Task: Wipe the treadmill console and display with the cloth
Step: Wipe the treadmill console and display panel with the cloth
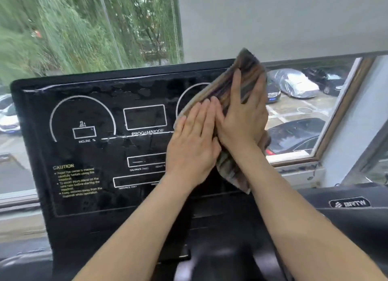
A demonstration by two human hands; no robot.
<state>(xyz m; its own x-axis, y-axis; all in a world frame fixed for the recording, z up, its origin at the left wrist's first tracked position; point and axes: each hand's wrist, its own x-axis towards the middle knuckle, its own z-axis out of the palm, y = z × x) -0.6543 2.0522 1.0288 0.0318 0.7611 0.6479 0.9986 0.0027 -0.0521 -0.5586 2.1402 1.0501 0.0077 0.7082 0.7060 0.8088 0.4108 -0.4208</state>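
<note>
The black treadmill console (88, 154) fills the left and middle of the head view, its dark display printed with white dials, boxes and a caution text. A brown striped cloth (245, 70) lies against the display's right part, over the right dial. My right hand (243, 117) presses flat on the cloth with straight fingers pointing up. My left hand (193, 140) lies flat beside it, fingers straight, its fingertips on the cloth's lower left edge and touching my right hand. The cloth's lower end hangs down behind my right wrist.
A window behind the console shows trees on the left and parked cars (294, 83) on the right. A wooden window frame (340, 117) runs down at the right. A black treadmill handrail part with a logo (349, 203) sits at the lower right.
</note>
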